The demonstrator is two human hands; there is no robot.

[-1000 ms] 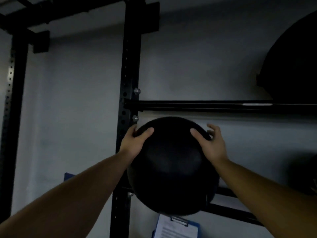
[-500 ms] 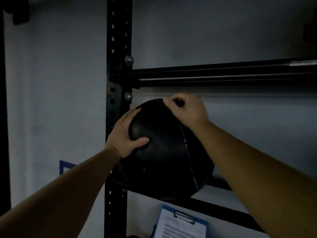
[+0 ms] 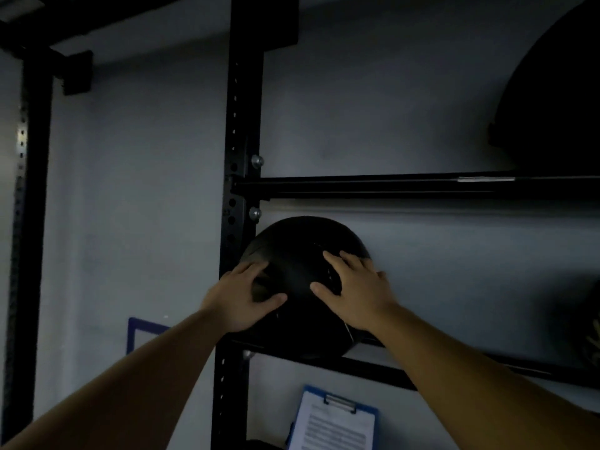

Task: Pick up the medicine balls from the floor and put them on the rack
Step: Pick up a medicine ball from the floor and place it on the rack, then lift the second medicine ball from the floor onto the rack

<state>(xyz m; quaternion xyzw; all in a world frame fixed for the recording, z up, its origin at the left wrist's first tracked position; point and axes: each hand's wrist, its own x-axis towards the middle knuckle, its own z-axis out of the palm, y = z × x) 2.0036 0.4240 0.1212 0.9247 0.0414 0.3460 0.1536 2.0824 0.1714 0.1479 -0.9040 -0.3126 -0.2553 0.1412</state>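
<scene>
A black medicine ball point(image 3: 302, 245) rests on the lower rail of the black metal rack point(image 3: 373, 371), close against the rack's upright post point(image 3: 242, 125). My left hand point(image 3: 242, 298) lies flat on the ball's left front, fingers spread. My right hand point(image 3: 355, 289) presses on its right front, fingers spread too. Both palms touch the ball; neither hand wraps around it. The scene is dim.
An upper rail point(image 3: 406, 186) crosses above the ball. A large black ball point(image 3: 558, 102) sits on it at the top right. Another dark ball point(image 3: 592, 332) shows at the right edge. A blue clipboard point(image 3: 334, 420) hangs below. A second black upright point(image 3: 27, 190) stands at the left.
The ball has gone further back onto the lower rail. My right hand came down from the ball's top to its right front, and my left hand slid lower on its left side.
</scene>
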